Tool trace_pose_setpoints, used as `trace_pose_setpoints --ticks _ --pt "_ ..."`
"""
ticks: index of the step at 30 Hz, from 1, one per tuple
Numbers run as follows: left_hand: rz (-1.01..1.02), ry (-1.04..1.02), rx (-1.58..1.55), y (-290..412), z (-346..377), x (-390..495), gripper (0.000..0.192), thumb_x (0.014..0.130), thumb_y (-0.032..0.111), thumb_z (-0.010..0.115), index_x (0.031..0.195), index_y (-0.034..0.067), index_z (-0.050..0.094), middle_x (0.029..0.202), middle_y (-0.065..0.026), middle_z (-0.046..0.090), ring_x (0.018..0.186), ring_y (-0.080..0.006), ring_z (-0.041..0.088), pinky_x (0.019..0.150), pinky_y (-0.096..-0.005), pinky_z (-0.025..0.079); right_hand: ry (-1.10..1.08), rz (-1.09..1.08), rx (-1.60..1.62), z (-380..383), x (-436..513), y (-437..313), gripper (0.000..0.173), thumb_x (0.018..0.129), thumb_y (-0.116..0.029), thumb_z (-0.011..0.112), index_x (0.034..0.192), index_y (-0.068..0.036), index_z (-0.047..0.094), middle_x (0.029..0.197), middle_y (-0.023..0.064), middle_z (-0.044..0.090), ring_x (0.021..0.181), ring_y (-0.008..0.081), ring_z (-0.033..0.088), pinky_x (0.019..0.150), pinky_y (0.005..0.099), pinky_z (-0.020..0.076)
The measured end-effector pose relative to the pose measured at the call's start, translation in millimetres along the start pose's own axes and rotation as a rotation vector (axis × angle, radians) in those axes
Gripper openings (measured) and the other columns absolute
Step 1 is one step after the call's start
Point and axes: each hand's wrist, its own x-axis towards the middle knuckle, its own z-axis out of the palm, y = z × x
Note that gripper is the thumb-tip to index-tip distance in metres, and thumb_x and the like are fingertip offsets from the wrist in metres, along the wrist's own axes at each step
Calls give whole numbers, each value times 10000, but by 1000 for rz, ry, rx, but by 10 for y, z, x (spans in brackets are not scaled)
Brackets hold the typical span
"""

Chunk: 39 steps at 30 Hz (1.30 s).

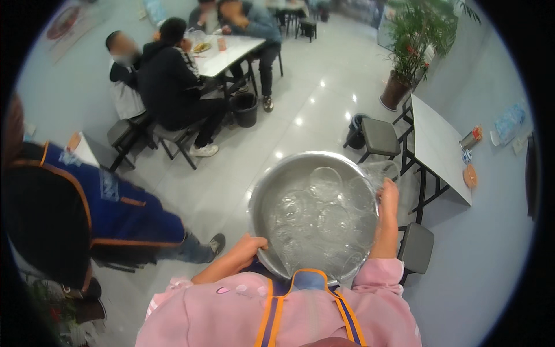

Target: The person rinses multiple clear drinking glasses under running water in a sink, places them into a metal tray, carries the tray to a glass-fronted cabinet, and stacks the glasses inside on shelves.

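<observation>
A large round metal basin [265, 186] is held at the front of my body, against the blue apron with orange trim. Several clear bowls or cups [326, 184] lie inside it; whether they are glass or plastic, I cannot tell. My left hand [252, 246] grips the basin's lower left rim, thumb over the edge. At the right side, my right hand [387, 197] is raised beside the rim, its fingers closed on a clear, thin-walled container [383, 170] that sticks out past the basin. The right forearm runs along the basin's outer wall.
People sit around a white table [217, 65] at upper left, a black bin [244, 110] beside it. A person in a blue apron [130, 208] stands close on the left. On the right are a white table [440, 143], stools [380, 136] and a potted plant [395, 89].
</observation>
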Motion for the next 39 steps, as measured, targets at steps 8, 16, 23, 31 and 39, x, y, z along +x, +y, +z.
trace_pose_setpoints --ticks 8,16,23,31,39 --pt "74 39 -67 1419 32 1661 298 641 -23 473 933 -82 469 737 -107 504 649 -185 513 552 -288 416 17 74 13 1265 1892 76 335 815 -172 446 1082 27 485 782 44 537 646 133 485 570 269 404" --pt "-38 22 102 3274 534 3037 158 665 56 484 810 -9 494 556 -43 438 326 -94 315 289 -249 201 89 49 46 2006 3775 -192 352 777 -126 454 1083 45 479 875 80 513 621 121 470 528 231 385" --pt "73 40 70 4454 1012 4984 88 669 83 513 729 19 504 514 -18 413 290 -80 250 274 -242 144 23 19 40 2799 5951 -386 126 792 -121 417 777 -49 519 633 11 461 550 101 421 482 251 342" --pt "-60 114 62 5893 1417 6683 58 671 72 521 665 14 523 487 -11 406 292 -82 284 267 -244 134 47 62 3 4043 8360 -691 200 787 -132 425 913 -5 513 690 25 487 564 131 451 486 267 365" --pt "93 -53 -88 7562 1930 9036 256 626 -30 494 881 -55 480 739 -100 483 651 -183 495 553 -309 412 6 9 32 4805 10891 -887 148 778 -140 453 821 -16 521 678 25 478 532 119 423 475 268 355"
